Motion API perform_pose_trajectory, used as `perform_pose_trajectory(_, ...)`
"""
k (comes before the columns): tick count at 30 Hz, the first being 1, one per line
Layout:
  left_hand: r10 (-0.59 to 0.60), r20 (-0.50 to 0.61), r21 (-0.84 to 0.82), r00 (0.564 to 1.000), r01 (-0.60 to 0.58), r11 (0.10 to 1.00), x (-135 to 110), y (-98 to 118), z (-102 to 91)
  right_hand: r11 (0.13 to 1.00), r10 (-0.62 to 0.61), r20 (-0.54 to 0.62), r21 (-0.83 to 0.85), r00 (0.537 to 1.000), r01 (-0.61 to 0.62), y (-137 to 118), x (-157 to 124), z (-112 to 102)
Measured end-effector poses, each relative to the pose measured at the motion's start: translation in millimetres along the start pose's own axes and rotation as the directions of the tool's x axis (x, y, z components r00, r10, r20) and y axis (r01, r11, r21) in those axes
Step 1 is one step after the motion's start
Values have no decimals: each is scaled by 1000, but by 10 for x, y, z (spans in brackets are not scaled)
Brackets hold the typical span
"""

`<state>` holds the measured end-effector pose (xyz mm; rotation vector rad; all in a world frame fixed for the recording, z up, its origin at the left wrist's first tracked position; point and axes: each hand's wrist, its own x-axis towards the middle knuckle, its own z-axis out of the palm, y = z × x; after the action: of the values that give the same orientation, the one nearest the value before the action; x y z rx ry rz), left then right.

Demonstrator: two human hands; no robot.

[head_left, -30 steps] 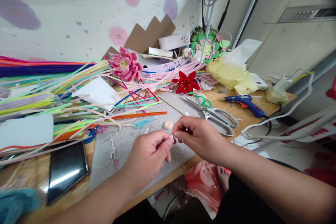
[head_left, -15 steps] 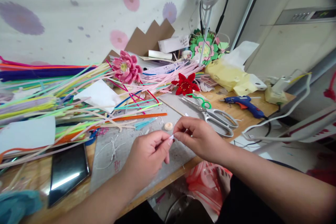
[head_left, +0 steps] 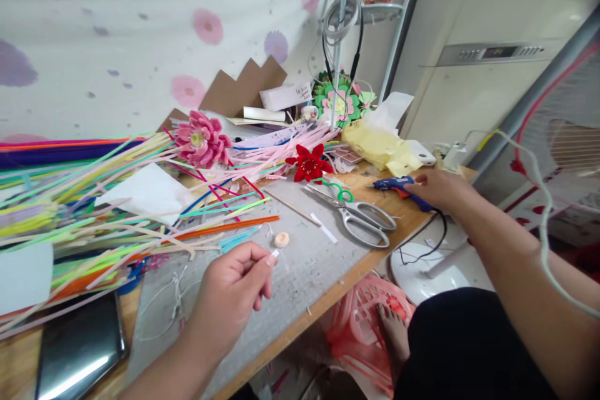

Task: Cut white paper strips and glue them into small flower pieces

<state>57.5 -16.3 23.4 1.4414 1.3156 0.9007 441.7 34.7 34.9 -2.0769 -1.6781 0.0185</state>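
My left hand (head_left: 233, 289) hovers over the grey mat (head_left: 300, 275), its thumb and forefinger pinched on a tiny white piece (head_left: 274, 254). My right hand (head_left: 440, 189) has reached to the table's right end and closes around the handle of the blue glue gun (head_left: 396, 184), whose black cord hangs off the edge. A small cream round disc (head_left: 282, 239) lies on the mat just beyond my left fingertips. Steel scissors (head_left: 359, 219) lie between my two hands, with a white strip (head_left: 324, 228) beside them.
A large heap of coloured pipe cleaners (head_left: 94, 200) fills the left side. A pink flower (head_left: 200, 138) and a red flower (head_left: 309, 164) lie behind the mat. Yellow paper (head_left: 379, 140), a dark tablet (head_left: 79, 350), a pink basket (head_left: 360, 319) under the table, and a fan (head_left: 562, 156) at right.
My right hand let go of the tiny white piece and moved right to the blue glue gun. My left hand keeps the piece. The view has swung to the right.
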Motion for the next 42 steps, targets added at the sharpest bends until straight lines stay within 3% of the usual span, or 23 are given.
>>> perform_pose_trajectory(4, 8, -7, -19, 1000, -8, 1000, 15, -19, 3, 996, 84, 93, -48, 992, -79, 116, 31, 182)
perform_pose_trajectory(7, 0, -37, -46, 999, -2, 999, 30, -14, 10, 978, 210, 151, -49, 966, -205, 129, 173, 278)
perform_pose_trajectory(10, -26, -81, -86, 996, 19, 996, 43, -1, 16, 944, 322, 195, 12, 927, -330, 90, 268, 230)
perform_pose_trajectory(12, -37, -109, -109, 993, 25, 994, 47, 5, 16, 926, 327, 210, 126, 921, -357, -14, 234, 144)
perform_pose_trajectory(15, -37, -135, -122, 990, 20, 992, 53, 4, 13, 875, 245, 226, 366, 943, -316, -323, 27, 49)
perform_pose_trajectory(18, -41, -167, -117, 985, 21, 993, 65, 3, 8, 756, 84, 305, 601, 949, -260, -726, -287, 79)
perform_pose_trajectory(20, -50, -198, -113, 979, 28, 993, 76, 3, 4, 555, -97, 392, 784, 915, -277, -972, -492, 148)
perform_pose_trajectory(22, -55, -226, -113, 973, 30, 993, 89, 1, -2, 483, -269, 445, 829, 854, -280, -1167, -653, 217)
perform_pose_trajectory(24, -53, -247, -112, 968, 25, 993, 100, -5, -12, 537, -362, 487, 806, 795, -250, -1305, -756, 265)
perform_pose_trajectory(26, -53, -258, -106, 965, 27, 994, 109, -12, -24, 586, -407, 497, 786, 766, -199, -1393, -806, 290)
perform_pose_trajectory(31, -68, -262, -116, 963, 39, 993, 115, -21, -47, 602, -534, 407, 799, 741, -5, -1474, -836, 328)
perform_pose_trajectory(36, -55, -228, -128, 972, 26, 991, 85, -14, -43, 662, -556, 390, 742, 734, 107, -1471, -866, 359)
perform_pose_trajectory(42, -14, -223, -82, 975, -5, 997, 40, 19, -28, 680, -552, 398, 724, 732, 119, -1474, -861, 325)
